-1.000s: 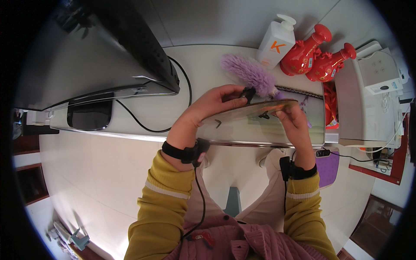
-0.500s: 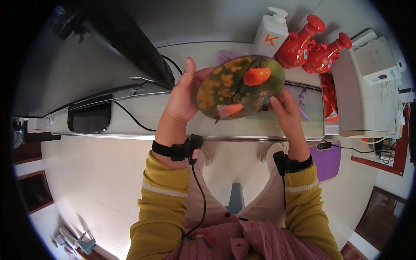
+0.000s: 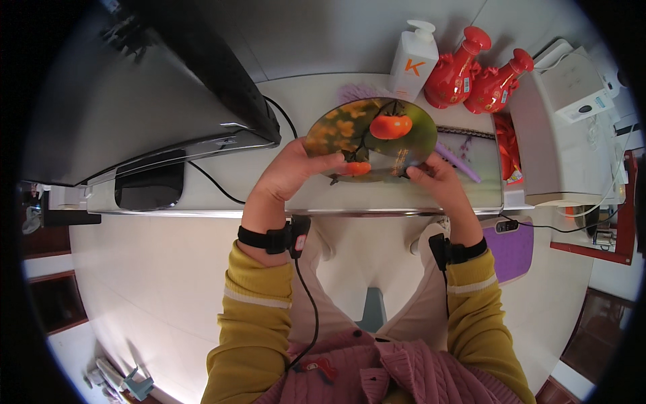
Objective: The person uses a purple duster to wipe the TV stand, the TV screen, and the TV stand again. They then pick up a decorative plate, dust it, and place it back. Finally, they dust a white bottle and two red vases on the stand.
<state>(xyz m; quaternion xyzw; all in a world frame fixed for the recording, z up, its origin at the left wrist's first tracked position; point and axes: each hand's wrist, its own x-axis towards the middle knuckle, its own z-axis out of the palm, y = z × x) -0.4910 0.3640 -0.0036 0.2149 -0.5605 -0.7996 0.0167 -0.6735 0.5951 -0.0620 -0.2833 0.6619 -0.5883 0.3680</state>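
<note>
Both hands grip a thin oval panel (image 3: 350, 131) printed with orange persimmons, dark twigs and yellow flowers; its exact kind I cannot make out. My left hand (image 3: 288, 168) pinches its lower left part, with the thumb lying on the printed face and the fingers hidden behind. At the lower right rim, my right hand (image 3: 441, 178) pinches it between thumb and fingers. The panel is tilted toward me above the light cabinet top. A small dark piece shows at its edge by the right thumb. Just right of the panel lies a slim purple object (image 3: 459, 161).
A large black screen (image 3: 155, 101) stands at the left, its cable on the cabinet top (image 3: 282, 198). Behind the panel are a white pump bottle (image 3: 412, 64) and two red bottles (image 3: 457, 73). A white box (image 3: 582, 94) sits at the right. Below lies a purple scale-like board (image 3: 508, 249).
My left thumb has come down from pointing up onto the panel's face. The panel has shifted slightly left and turned more level. My right hand keeps its hold at the lower right rim.
</note>
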